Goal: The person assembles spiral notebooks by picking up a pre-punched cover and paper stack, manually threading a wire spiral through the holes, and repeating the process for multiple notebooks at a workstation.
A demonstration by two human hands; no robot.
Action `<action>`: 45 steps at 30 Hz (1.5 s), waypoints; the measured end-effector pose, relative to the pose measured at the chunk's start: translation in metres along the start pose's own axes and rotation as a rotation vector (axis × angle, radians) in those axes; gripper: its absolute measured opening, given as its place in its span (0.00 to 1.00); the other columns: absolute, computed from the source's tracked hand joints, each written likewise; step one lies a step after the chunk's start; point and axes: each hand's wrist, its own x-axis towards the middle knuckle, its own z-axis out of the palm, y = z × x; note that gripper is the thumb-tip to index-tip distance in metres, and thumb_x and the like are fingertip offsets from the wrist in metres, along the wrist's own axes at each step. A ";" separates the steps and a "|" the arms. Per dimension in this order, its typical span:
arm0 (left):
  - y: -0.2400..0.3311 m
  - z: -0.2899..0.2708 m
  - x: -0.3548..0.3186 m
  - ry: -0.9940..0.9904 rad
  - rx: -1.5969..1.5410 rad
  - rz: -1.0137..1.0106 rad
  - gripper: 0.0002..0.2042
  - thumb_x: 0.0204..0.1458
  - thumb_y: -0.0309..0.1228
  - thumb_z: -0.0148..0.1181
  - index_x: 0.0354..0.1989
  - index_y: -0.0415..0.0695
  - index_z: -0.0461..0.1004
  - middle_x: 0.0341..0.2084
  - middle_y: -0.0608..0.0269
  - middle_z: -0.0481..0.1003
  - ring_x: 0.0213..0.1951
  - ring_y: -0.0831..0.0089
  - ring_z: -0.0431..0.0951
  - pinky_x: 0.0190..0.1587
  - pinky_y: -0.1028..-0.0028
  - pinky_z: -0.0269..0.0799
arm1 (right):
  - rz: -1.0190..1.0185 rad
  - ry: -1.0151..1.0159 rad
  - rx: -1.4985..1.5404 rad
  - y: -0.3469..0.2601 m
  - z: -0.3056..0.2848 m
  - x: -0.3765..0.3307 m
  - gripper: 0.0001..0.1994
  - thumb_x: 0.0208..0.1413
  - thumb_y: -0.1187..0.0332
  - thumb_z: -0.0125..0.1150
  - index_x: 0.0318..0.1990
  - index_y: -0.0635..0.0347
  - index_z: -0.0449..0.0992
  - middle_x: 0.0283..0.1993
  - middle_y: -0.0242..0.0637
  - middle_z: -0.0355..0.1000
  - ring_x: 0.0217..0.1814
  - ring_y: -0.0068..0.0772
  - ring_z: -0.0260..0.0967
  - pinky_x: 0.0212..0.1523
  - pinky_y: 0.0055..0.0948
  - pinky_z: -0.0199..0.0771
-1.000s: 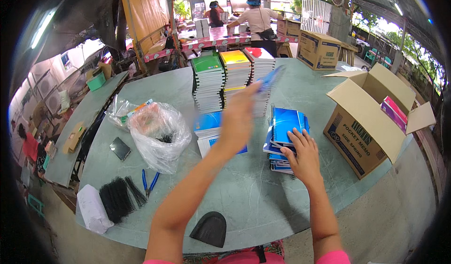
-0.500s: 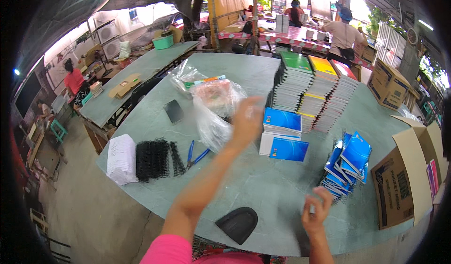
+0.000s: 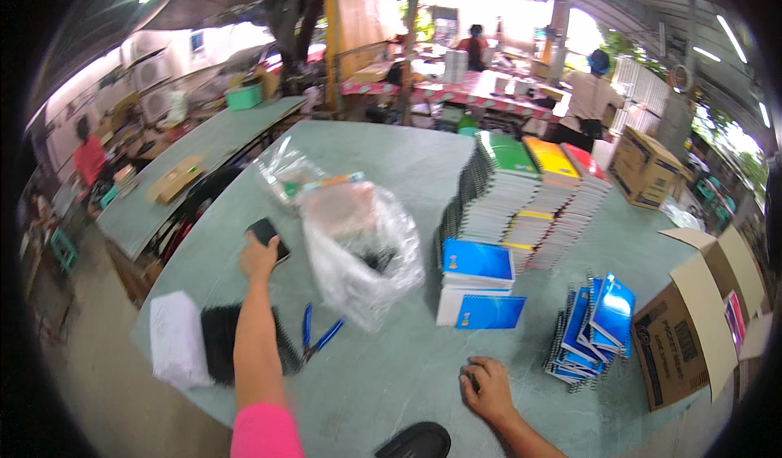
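My left hand [image 3: 259, 259] reaches across the table to a black phone [image 3: 265, 232], its fingers closed over the near edge. The phone appears to lie flat on the tabletop. My right hand [image 3: 487, 389] rests palm down, holding nothing, its fingers apart and slightly bent. Beyond it stands a stack of blue-covered notebooks [image 3: 478, 258], with one loose blue cover [image 3: 490, 312] at its front. Right of that hand lies a loose pile of spiral-bound blue notebooks [image 3: 609, 307]. A clear plastic bag [image 3: 366, 283] with black coils inside lies right of the phone.
Tall stacks of green [image 3: 505, 155], yellow and red notebooks stand behind the blue ones. Black binding coils [image 3: 220, 344], a white wrapped bundle [image 3: 177, 340] and blue-handled pliers [image 3: 308, 336] lie at left. A black curved object [image 3: 415, 442] sits near me. An open carton [image 3: 676, 340] stands at right.
My left hand has moved from beside the blue notebooks leftward onto the phone. My right hand has come down onto the table, farther left. The view has shifted.
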 end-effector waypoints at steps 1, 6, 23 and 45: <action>0.006 -0.003 0.004 -0.019 0.042 -0.020 0.41 0.43 0.58 0.54 0.61 0.44 0.51 0.42 0.41 0.71 0.45 0.46 0.71 0.47 0.56 0.65 | 0.010 -0.008 0.001 -0.001 0.000 0.002 0.09 0.45 0.70 0.60 0.36 0.57 0.72 0.44 0.41 0.68 0.46 0.45 0.64 0.46 0.40 0.62; 0.024 0.007 0.031 -0.029 0.189 -0.093 0.39 0.41 0.55 0.55 0.62 0.52 0.51 0.48 0.42 0.67 0.51 0.48 0.65 0.50 0.54 0.60 | 0.033 -0.038 -0.014 0.001 -0.001 0.003 0.09 0.45 0.68 0.60 0.35 0.56 0.73 0.43 0.38 0.68 0.47 0.41 0.64 0.46 0.37 0.62; 0.005 -0.019 0.017 -0.313 0.127 -0.003 0.43 0.37 0.50 0.57 0.65 0.54 0.47 0.50 0.43 0.67 0.55 0.46 0.63 0.52 0.52 0.62 | 0.070 -0.023 0.036 -0.001 0.004 0.004 0.08 0.44 0.72 0.59 0.35 0.58 0.72 0.43 0.40 0.68 0.47 0.43 0.64 0.46 0.39 0.62; 0.017 -0.016 0.009 -0.262 -0.102 0.179 0.30 0.43 0.49 0.57 0.52 0.42 0.64 0.35 0.44 0.75 0.39 0.56 0.77 0.40 0.63 0.72 | 0.135 -0.025 -0.054 -0.001 -0.006 -0.001 0.07 0.43 0.72 0.59 0.33 0.57 0.71 0.42 0.40 0.68 0.47 0.44 0.63 0.47 0.38 0.59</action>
